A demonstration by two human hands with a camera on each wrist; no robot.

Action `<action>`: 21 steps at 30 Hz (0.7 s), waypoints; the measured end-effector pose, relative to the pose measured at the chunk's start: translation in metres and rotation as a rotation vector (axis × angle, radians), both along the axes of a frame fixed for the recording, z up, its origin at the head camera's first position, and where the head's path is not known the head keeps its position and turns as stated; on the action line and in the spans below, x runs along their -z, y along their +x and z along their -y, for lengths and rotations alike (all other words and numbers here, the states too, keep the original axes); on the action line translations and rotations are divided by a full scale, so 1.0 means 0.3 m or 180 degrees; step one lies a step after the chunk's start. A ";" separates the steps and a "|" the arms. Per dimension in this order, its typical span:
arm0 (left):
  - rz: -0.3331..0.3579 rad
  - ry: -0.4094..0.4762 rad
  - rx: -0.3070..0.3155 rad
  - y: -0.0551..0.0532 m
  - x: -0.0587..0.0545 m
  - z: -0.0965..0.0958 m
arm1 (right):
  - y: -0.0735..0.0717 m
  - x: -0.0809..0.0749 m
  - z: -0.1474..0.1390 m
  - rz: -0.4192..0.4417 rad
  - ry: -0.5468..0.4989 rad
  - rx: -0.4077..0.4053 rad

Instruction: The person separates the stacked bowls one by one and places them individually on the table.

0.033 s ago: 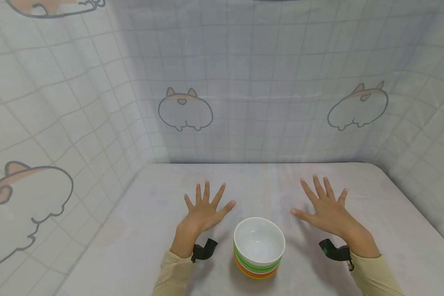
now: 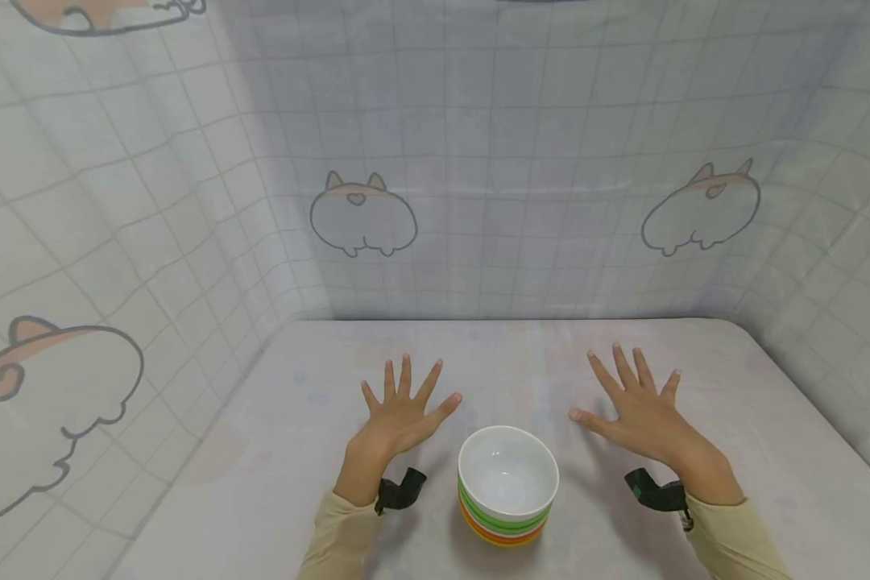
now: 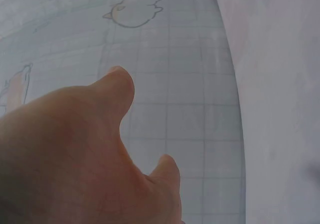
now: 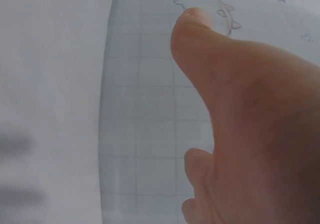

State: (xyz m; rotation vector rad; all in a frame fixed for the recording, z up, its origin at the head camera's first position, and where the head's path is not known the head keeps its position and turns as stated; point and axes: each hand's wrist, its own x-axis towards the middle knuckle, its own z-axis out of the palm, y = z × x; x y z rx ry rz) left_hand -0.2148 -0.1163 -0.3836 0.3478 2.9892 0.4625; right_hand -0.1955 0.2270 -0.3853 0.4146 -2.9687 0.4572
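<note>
A stack of nested bowls stands near the front middle of the table, between the two forearms. The top bowl has a white inside, and green, orange and yellow bands show on the stack's outside below its rim. To the left of the stack, my left hand is spread with its fingers straight, apart from the bowls. My right hand is spread likewise on the other side, its thumb pointing toward the stack. Neither hand holds anything. Both wrist views show a thumb and part of the fingers; the bowls are outside those views.
A pale cloth covers the table. Behind it and along both sides hangs a white gridded curtain printed with cartoon animals. Each wrist wears a black camera mount, and beige sleeves cover the forearms.
</note>
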 end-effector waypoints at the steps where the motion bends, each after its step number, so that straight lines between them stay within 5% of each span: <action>1: -0.0008 0.0009 -0.0001 0.001 0.001 0.000 | 0.000 0.001 0.000 0.0009 -0.0010 -0.0008; 8: 0.0172 0.0245 0.0181 0.001 -0.003 0.002 | -0.003 0.007 0.001 -0.0024 -0.0123 -0.0094; 15: 0.0954 0.1289 0.1058 -0.003 -0.039 0.011 | -0.001 -0.016 0.019 -0.0031 -0.0773 -0.0560; 21: 0.1182 0.1299 0.1759 0.004 -0.061 0.003 | 0.021 -0.048 0.057 -0.0093 -0.0965 -0.0740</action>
